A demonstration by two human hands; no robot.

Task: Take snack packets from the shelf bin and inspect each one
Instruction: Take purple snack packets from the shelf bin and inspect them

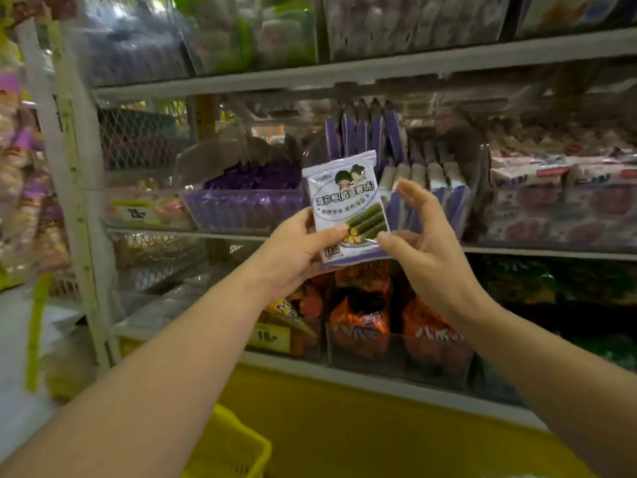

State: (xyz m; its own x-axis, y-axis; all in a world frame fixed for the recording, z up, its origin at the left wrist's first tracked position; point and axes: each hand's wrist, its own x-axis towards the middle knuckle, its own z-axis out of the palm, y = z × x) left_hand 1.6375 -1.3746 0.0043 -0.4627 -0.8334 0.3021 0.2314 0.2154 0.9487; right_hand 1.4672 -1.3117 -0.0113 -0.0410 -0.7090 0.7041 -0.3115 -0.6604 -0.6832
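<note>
I hold one purple-and-white snack packet (346, 201) upright in front of the middle shelf, its printed face toward me. My left hand (298, 251) grips its lower left edge, thumb across the front. My right hand (425, 243) pinches the lower right corner with the thumb, its other fingers spread loosely behind the packet's right side. Behind the packet stands the clear shelf bin (463, 201) with several more purple-and-white packets standing on edge.
A second clear bin (241, 207) of purple packets sits left of it. Pink-and-white packets (558, 198) fill the shelf at the right. Orange snack bags (360, 324) lie on the shelf below. A yellow basket (229, 446) is at the bottom, under my left forearm.
</note>
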